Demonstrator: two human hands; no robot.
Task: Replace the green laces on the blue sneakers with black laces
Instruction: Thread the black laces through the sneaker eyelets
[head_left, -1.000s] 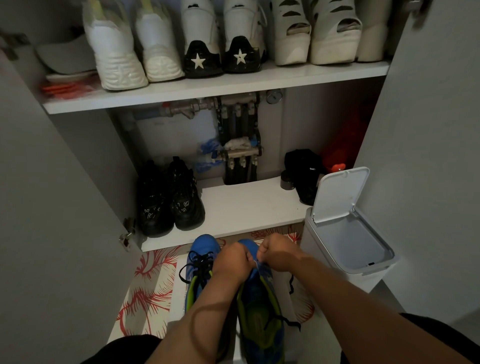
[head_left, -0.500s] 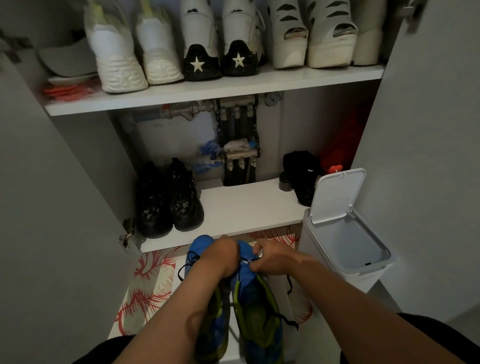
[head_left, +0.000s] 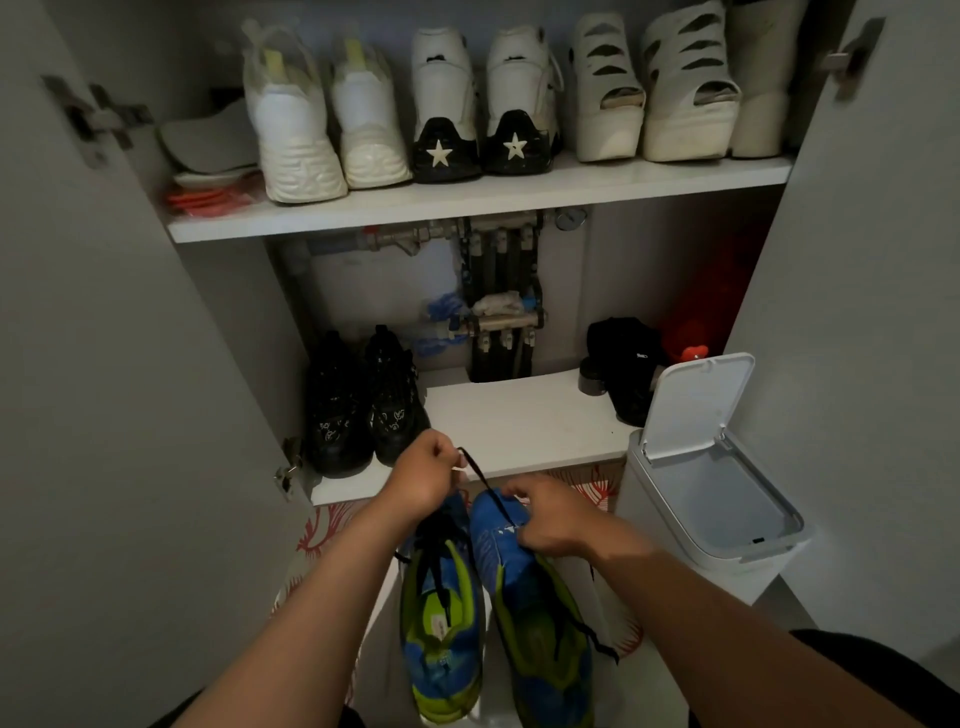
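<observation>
Looking down through the head camera, I see the left hand (head_left: 423, 475) clenched, its fingertips pinching a thin black lace (head_left: 475, 470) and holding it taut, up and away from the shoes. From that pinch the lace runs down to the front of the right sneaker (head_left: 540, 629), a blue mesh shoe with a lime-green lining and collar. The right hand (head_left: 553, 522) sits there with its fingers curled over the upper near the lowest eyelets, grasping the shoe. I cannot tell whether those fingers also pinch the lace.

The left sneaker (head_left: 441, 623), in the same blue and lime green, lies just beside its mate with dark lacing already crossing its tongue. Both shoes point toes-first toward the open cabinet and lie on the floor by a white mat with a red coral print (head_left: 322, 525). A loose dark lace end (head_left: 597, 642) trails off the right sneaker's outer side.

To the right stands a white plastic bin (head_left: 779, 525) with its lid tipped open. On the white lower shelf (head_left: 519, 415) sits a pair of chunky black sneakers (head_left: 363, 405). The white upper shelf (head_left: 467, 202) carries a row of white shoes, heels outward, including a pair with black star-marked heels (head_left: 475, 150).
</observation>
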